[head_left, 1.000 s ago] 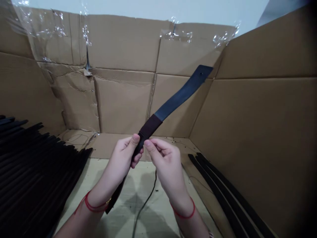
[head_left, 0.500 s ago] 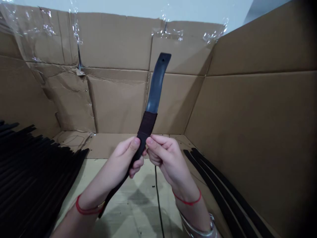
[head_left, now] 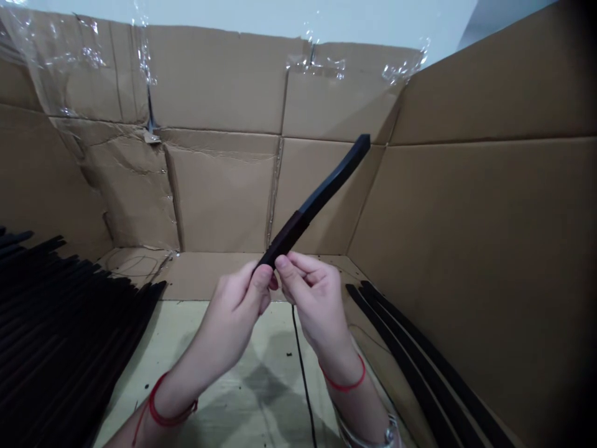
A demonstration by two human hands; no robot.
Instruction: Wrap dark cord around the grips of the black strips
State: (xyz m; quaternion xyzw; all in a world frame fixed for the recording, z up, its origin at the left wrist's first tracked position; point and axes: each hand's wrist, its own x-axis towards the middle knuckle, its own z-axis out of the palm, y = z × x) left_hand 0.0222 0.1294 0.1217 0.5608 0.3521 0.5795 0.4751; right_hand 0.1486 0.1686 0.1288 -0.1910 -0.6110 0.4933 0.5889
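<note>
While both hands pinch it near one end, a single flat black strip (head_left: 332, 180) stands clear in the air above the surface, its free tip pointing up and to the right toward the back corner of the cardboard enclosure, with its narrow edge turned to the camera. One dark maroon sleeve (head_left: 286, 235) wraps the strip just beyond the fingers; whatever lies below them is hidden. The left hand (head_left: 233, 305) and right hand (head_left: 317, 298) are both closed on the strip, each with a thumb on one face and fingers behind, and the two thumbs sit just apart. Pinched this low, the bare length seems to be kept free of the fingers and open to view.

One red thread (head_left: 163, 407) circles the left wrist, and another red thread (head_left: 345, 386) circles the right, beside a silver bangle (head_left: 387, 435). Below the hands, one thin black cable (head_left: 303, 367) runs across the pale surface (head_left: 233, 398).

To the left, a fanned stack of black strips (head_left: 60, 323) holds well over ten, too dark to count exactly. To the right lie three or four more black strips (head_left: 415, 367), side by side, probably set that way to keep them from tangling. Cardboard walls (head_left: 219, 193) surround everything.
</note>
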